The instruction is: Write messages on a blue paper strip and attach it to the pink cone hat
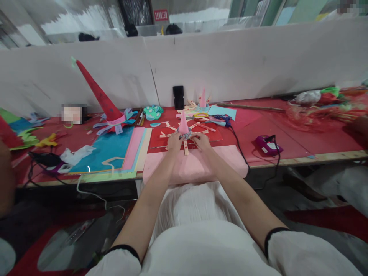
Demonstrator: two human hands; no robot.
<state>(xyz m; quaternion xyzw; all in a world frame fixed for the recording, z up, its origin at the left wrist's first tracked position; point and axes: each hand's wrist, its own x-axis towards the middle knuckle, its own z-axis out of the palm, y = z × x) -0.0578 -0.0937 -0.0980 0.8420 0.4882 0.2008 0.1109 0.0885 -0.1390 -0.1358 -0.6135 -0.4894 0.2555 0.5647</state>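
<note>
A small pink paper cone (183, 124) stands upright in front of me, with a grey-blue ruffled ring around its base. Pale paper strips with reddish marks (186, 147) spread out from the ring like rays. My left hand (174, 142) has its fingers closed at the left side of the ring. On the other side, my right hand (202, 140) pinches at the ring's right edge, near a strip; its exact grip is too small to make out. Under the cone lies a red sheet (215, 134), and nearer me a pink padded block (230, 163).
A tall red cone hat (99, 92) and stacked coloured sheets (112, 149) lie left. Behind stand a phone (178, 97) and a second pink cone (203, 99). Blue-handled pliers or scissors (225, 119) and a corded purple box (268, 145) are right. A white partition (230, 65) rises behind.
</note>
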